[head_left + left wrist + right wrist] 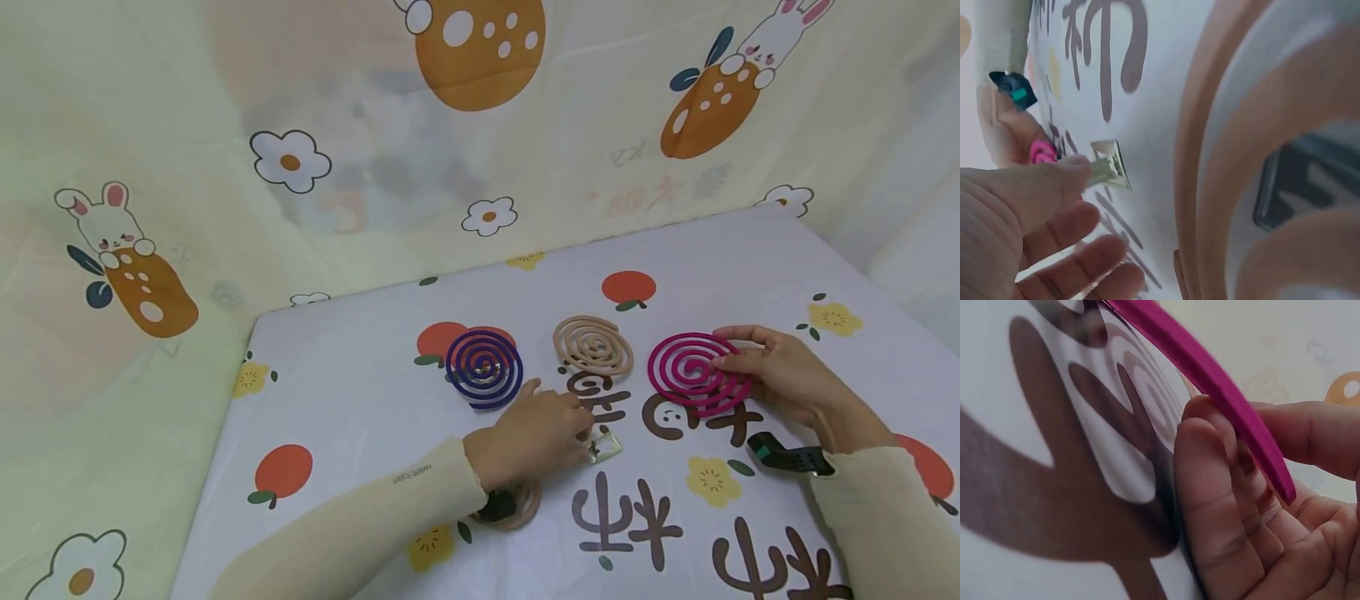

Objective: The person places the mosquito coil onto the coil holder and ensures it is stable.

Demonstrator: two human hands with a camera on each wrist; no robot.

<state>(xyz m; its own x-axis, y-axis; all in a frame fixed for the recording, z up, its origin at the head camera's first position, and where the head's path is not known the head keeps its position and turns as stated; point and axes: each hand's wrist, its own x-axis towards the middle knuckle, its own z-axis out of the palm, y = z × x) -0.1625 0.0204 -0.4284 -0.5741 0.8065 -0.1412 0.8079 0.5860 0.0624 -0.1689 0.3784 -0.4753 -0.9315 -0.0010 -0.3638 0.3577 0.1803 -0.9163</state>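
Observation:
My right hand (798, 383) holds a pink mosquito coil (686, 350) by its right edge, thumb on one face and fingers behind. The right wrist view shows the pink coil (1210, 381) edge-on, tilted over the table. Low over the table, my left hand (536, 433) pinches a small shiny metal coil stand (1107, 164); the index finger behind it is hidden. A dark blue coil (459, 385) lies left of that hand, and a beige coil (592, 346) lies beyond it. Another beige coil (525, 512) is partly covered by my left wrist.
The table (360, 467) has a white cloth printed with fruit, flowers and brown lettering. A patterned curtain (360, 242) hangs behind and beside it. Something metallic shows at the blue coil's centre. In the left wrist view, a dark shiny piece (1310, 181) sits within the near beige coil.

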